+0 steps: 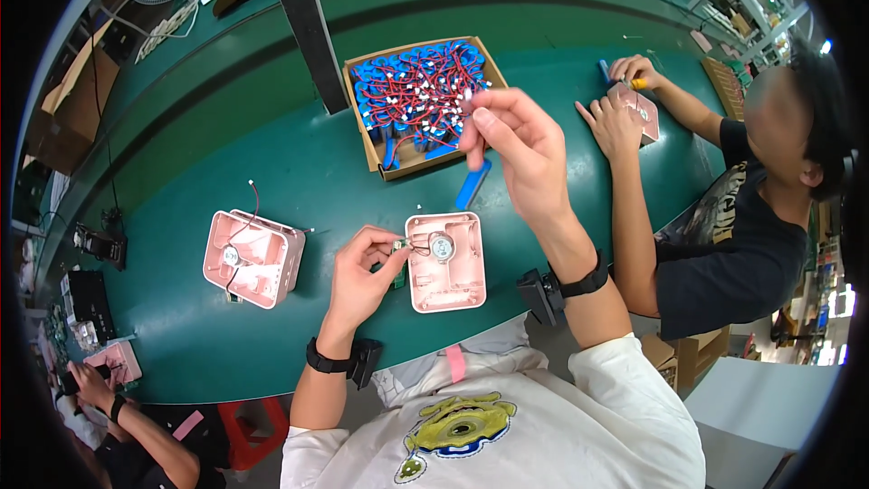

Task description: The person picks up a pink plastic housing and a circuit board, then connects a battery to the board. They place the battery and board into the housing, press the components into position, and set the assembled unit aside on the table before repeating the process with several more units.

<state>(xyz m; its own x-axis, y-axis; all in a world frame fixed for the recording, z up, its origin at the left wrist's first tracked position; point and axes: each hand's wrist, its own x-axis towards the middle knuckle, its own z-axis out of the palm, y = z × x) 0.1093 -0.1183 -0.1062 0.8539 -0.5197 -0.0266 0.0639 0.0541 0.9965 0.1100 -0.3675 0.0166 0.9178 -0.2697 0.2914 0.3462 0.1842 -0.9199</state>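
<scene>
My left hand (362, 267) pinches a small green circuit board (400, 245) at the left rim of a pink plastic housing (448, 293). Thin wires run from the board to a round silver speaker (442, 247) inside this open housing. Above and to the right, my right hand (520, 149) is raised in front of the battery box, its thumb and fingertips closed on what looks like a battery lead (468, 101). Below those fingers is a blue battery pack (472, 185); whether it hangs or lies on the table, I cannot tell.
A cardboard box (391, 172) holds many blue batteries with red and black leads. More pink housings (291, 263) stand stacked at left on the green table (181, 326). At right, a co-worker (733, 208) handles another pink housing (644, 118). A dark post (308, 27) rises behind.
</scene>
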